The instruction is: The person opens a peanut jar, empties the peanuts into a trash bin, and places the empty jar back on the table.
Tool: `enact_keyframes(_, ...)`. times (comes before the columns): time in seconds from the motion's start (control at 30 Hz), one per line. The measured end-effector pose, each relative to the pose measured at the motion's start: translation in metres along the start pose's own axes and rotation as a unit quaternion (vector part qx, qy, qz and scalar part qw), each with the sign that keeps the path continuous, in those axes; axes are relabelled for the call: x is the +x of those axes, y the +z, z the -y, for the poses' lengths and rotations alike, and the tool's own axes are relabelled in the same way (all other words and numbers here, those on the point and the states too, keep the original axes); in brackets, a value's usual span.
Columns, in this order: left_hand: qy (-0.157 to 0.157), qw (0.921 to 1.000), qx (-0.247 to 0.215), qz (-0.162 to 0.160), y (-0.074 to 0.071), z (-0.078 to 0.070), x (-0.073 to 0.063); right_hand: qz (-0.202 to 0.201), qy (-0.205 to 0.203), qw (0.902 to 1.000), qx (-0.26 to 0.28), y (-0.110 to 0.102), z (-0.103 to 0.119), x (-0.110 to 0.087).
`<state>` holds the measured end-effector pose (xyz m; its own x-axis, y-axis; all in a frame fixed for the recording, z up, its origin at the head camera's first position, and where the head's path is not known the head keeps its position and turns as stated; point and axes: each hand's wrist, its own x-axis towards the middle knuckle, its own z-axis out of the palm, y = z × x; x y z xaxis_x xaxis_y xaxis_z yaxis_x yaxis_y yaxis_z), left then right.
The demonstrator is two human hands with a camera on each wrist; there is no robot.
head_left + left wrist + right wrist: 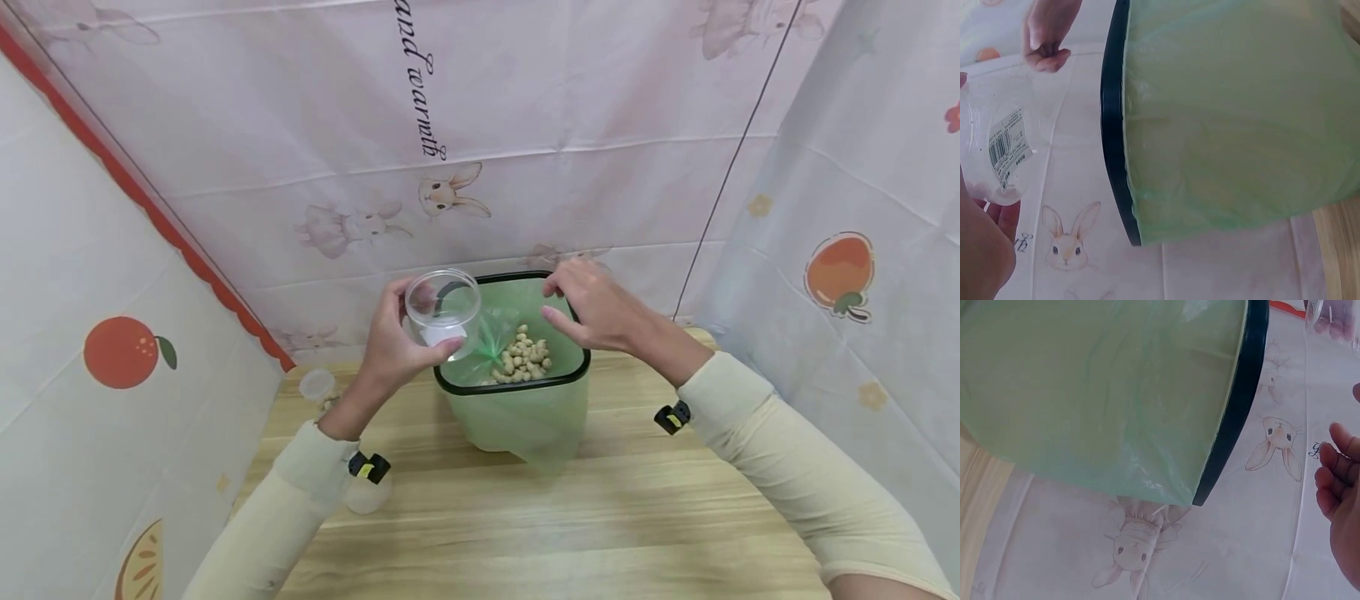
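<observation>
My left hand [388,348] grips a clear plastic jar [450,310] above the left rim of a bin with a black rim and a green bag liner [517,421]. In the left wrist view, a white barcode label [1010,149] shows on the jar. Light-coloured peanuts [527,357] lie in a heap in the bin, beside gathered green plastic. Over the bin's right side hovers my right hand [596,307], fingers loosely bent and holding nothing. The right wrist view also shows its bent fingers [1337,472] apart from the rim.
A round clear lid [317,384] lies at the table's back left, with a few small pale pieces [328,404] beside it. A whitish round object [367,495] sits partly behind my left wrist strap. Printed cloth walls [525,200] enclose the wooden table [540,533].
</observation>
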<state>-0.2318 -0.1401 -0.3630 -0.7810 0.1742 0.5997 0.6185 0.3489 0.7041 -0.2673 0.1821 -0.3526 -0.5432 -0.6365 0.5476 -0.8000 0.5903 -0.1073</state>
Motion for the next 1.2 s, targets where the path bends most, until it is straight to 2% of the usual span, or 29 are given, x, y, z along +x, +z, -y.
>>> enact_keyframes(0.17, -0.010, 0.9999, 0.011, -0.007, -0.010, 0.005, -0.006, 0.008, -0.012, 0.9975, -0.069, 0.001, -0.003, -0.004)
enact_keyframes(0.43, -0.032, 0.9993, 0.015, -0.011, -0.025, 0.012, -0.020, 0.033, -0.008, 0.9855, -0.166, 0.002, -0.008, -0.014)
enact_keyframes(0.77, -0.044, 0.9984, 0.020, -0.028, -0.042, 0.020, -0.036, 0.059, -0.007, 0.9771, -0.204, 0.006, -0.015, -0.024)
enact_keyframes(1.03, -0.066, 0.9967, 0.041, -0.022, -0.054, 0.026, -0.052, 0.097, 0.015, 0.9670, -0.235, 0.008, -0.023, -0.030)
enact_keyframes(1.2, -0.074, 0.9959, 0.049, -0.022, -0.061, 0.029, -0.062, 0.107, 0.011, 0.9604, -0.257, 0.009, -0.026, -0.033)
